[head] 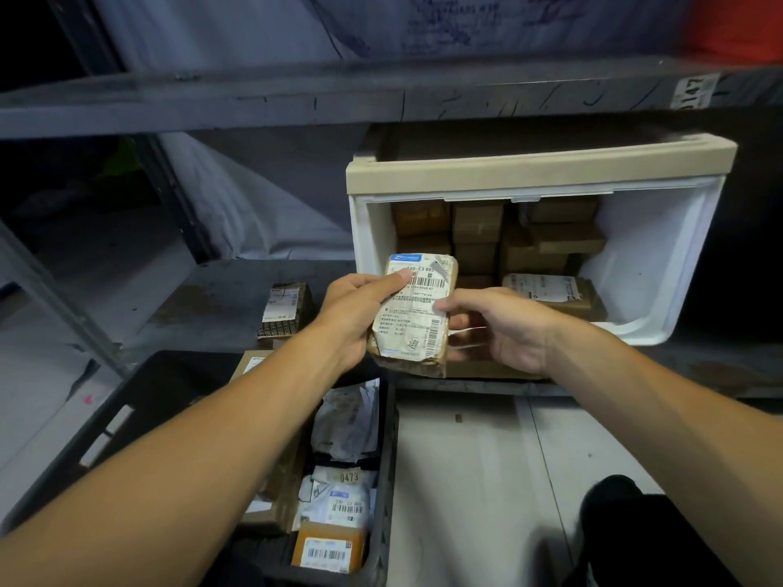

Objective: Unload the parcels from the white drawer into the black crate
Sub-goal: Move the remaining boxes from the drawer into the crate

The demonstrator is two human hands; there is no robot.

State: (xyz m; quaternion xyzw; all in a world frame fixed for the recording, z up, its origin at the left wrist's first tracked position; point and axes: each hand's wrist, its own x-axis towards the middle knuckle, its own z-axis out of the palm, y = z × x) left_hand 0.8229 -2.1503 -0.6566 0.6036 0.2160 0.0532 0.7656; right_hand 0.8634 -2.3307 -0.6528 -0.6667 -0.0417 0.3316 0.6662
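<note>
A brown taped parcel (417,311) with a white shipping label is held upright in front of the white drawer (661,264). My left hand (356,315) grips its left side, thumb on the label. My right hand (504,328) holds its right edge. The drawer stands pulled out on the shelf and holds several brown parcels (546,243), one with a white label (551,290) at the front. Below my left arm sits the black crate (385,459) on the floor, with several labelled parcels (339,502) inside.
A small dark parcel (284,311) stands on the grey shelf board (220,294) left of the drawer. A grey shelf beam (296,99) runs across above. Pale floor (478,480) lies right of the crate, a dark shape (627,527) at bottom right.
</note>
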